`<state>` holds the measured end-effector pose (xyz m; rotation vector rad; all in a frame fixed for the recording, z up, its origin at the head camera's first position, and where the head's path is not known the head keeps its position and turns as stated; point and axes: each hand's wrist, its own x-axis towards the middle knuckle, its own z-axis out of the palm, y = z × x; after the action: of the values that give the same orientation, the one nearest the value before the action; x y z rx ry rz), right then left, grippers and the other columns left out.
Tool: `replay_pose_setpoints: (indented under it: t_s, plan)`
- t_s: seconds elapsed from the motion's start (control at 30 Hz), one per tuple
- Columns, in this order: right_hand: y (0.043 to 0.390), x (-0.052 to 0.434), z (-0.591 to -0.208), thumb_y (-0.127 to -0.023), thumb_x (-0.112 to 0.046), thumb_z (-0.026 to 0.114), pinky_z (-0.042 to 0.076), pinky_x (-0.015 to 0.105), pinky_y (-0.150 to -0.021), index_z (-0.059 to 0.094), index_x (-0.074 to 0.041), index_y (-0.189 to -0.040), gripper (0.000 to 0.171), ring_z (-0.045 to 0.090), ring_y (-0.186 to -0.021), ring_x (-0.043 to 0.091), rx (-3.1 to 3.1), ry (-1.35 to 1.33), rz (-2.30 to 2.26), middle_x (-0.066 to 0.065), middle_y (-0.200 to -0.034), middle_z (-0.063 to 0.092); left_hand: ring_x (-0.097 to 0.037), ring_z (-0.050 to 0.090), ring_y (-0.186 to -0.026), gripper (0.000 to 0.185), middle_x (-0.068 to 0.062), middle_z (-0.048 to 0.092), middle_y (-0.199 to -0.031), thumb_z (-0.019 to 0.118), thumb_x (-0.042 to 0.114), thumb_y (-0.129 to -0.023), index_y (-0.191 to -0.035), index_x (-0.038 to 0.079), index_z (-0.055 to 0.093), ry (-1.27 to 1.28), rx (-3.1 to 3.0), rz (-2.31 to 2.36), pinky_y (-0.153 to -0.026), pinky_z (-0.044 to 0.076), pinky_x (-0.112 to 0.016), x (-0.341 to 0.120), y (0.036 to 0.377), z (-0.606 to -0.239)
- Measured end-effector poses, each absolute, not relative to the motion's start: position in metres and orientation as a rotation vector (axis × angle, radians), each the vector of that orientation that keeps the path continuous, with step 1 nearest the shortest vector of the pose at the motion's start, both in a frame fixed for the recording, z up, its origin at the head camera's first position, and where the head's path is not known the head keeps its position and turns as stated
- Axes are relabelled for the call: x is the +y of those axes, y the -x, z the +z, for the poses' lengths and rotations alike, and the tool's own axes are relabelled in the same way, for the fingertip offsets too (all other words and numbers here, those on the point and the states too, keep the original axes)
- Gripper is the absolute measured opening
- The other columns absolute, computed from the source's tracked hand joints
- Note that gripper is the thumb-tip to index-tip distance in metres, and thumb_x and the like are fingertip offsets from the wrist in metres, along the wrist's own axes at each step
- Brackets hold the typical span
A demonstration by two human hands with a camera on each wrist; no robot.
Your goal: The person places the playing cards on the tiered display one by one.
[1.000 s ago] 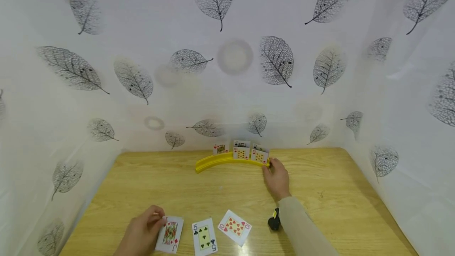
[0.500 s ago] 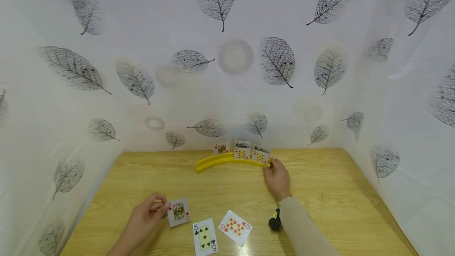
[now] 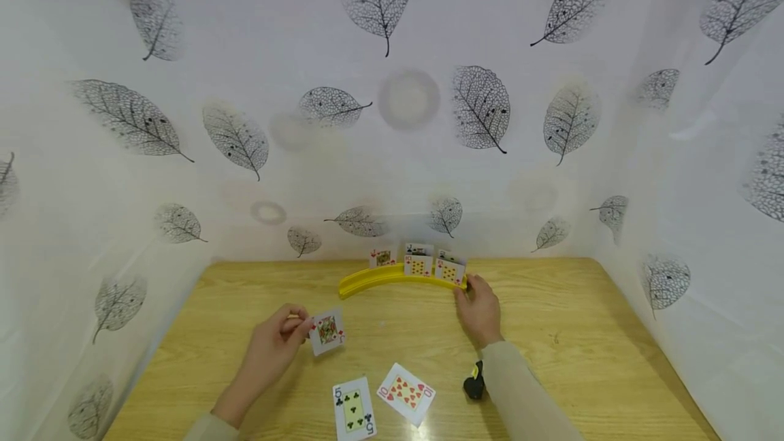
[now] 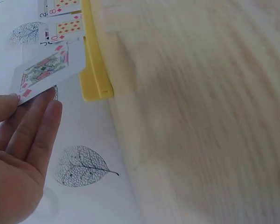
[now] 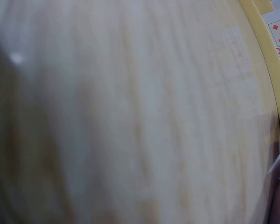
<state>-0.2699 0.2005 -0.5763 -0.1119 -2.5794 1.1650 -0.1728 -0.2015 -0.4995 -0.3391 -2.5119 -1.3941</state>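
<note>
My left hand [image 3: 272, 346] pinches a jack of diamonds playing card [image 3: 327, 331] between thumb and fingers, above the table. In the left wrist view that jack [image 4: 44, 70] is tilted, its far edge overlapping the curved yellow card holder [image 4: 95, 79]. At the holder's right end, my right hand [image 3: 478, 308] grips it with thumb and fingers. Standing in the holder [image 3: 361, 282] are a face card [image 3: 382, 258] on the left, a ten of diamonds [image 3: 418, 265] before a jack, and an eight of diamonds [image 3: 450, 271] before a two. The right wrist view shows only a sliver of that hand.
A five of clubs [image 3: 353, 408] and a ten of hearts [image 3: 407, 393] lie face up on the wooden table [image 3: 245, 291] near the front. A small black object [image 3: 473, 385] with a yellow part lies beside the right sleeve. Leaf-printed white sheeting [image 3: 404, 175] encloses the back and sides.
My left hand has picked the jack of diamonds up from the table and carried it forward and right toward the holder. My right hand has stayed at the holder's end.
</note>
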Motion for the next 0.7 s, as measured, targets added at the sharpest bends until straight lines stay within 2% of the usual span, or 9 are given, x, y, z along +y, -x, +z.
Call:
replay_pose_setpoints:
  t_s: [0.07,0.37,0.57,0.7]
  plan:
    - [0.270,0.200,-0.576,-0.103,-0.020,0.068,0.039,0.061,-0.122,0.058,0.007,-0.143,0.049,0.050,-0.144,0.048,-2.580,0.110,1.159,0.030,-0.149,0.057,-0.011,0.076,-0.079,0.006,-0.004,0.082,-0.091,0.072,0.007,-0.100,-0.103,0.008,0.067,0.354,-2.481,-1.388,-0.068,0.063,-0.023,-0.197,0.179,-0.499]
    - [0.268,0.200,-0.576,-0.103,-0.020,0.068,0.039,0.062,-0.122,0.059,0.009,-0.141,0.049,0.050,-0.143,0.050,-2.571,0.104,1.148,0.031,-0.147,0.058,-0.025,0.079,-0.082,0.014,-0.018,0.081,-0.099,0.072,0.003,-0.099,-0.111,-0.001,0.075,0.353,-2.380,-1.462,-0.070,0.064,-0.020,-0.174,0.203,-0.497]
    - [0.266,0.200,-0.574,-0.103,-0.020,0.068,0.042,0.062,-0.119,0.059,0.008,-0.142,0.049,0.052,-0.141,0.050,-2.545,0.095,1.191,0.032,-0.148,0.057,-0.024,0.079,-0.083,0.016,-0.018,0.081,-0.101,0.074,0.004,-0.097,-0.112,0.000,0.077,0.378,-2.312,-1.467,-0.071,0.064,-0.021,-0.160,0.219,-0.498]
    - [0.266,0.199,-0.574,-0.103,-0.020,0.069,0.044,0.062,-0.117,0.060,0.008,-0.140,0.048,0.055,-0.138,0.049,-2.538,0.080,1.180,0.031,-0.146,0.058,-0.029,0.079,-0.080,0.015,-0.019,0.080,-0.099,0.074,0.007,-0.099,-0.111,0.000,0.077,0.374,-2.279,-1.456,-0.067,0.063,-0.021,-0.151,0.228,-0.498]
